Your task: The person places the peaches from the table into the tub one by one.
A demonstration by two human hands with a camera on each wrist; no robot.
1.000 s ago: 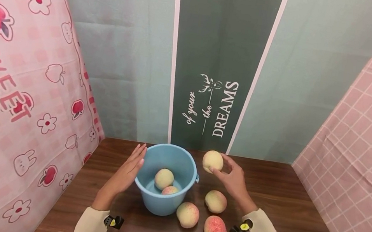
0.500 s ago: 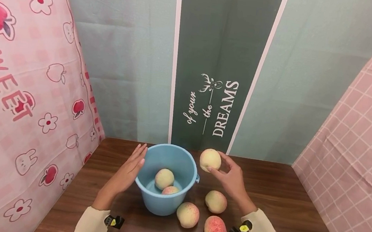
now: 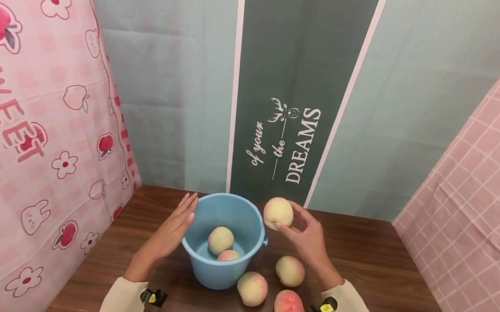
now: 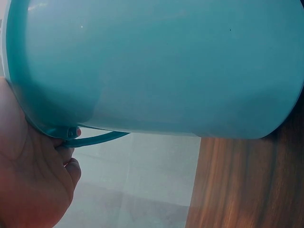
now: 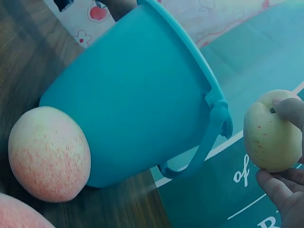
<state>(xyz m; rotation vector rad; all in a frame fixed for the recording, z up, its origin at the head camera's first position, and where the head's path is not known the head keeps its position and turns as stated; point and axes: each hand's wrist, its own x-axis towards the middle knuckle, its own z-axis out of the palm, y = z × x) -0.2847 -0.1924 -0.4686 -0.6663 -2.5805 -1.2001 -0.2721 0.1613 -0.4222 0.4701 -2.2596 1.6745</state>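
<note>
A pale yellow peach (image 3: 278,213) is held up off the table by my right hand (image 3: 310,238), just right of the bucket's rim; the right wrist view shows thumb and fingers pinching this peach (image 5: 271,135). The blue bucket (image 3: 217,275) stands upright with two peaches inside, one whitish peach (image 3: 221,241) and one partly hidden pink-tinged peach (image 3: 229,255). My left hand (image 3: 171,230) rests with straight fingers against the bucket's left side. In the left wrist view the palm (image 4: 33,180) lies by the rim and handle (image 4: 97,139).
On the brown table (image 3: 357,275), three peaches lie right of the bucket: a speckled peach (image 3: 252,289) close to its base, a yellowish peach (image 3: 289,271) and a redder peach (image 3: 289,310). A grey-green cloth (image 3: 179,115) hangs behind; pink cloths hang at both sides.
My right hand has moved slightly left with the peach, bringing it closer to the bucket's rim. The left hand and the bucket have stayed in place.
</note>
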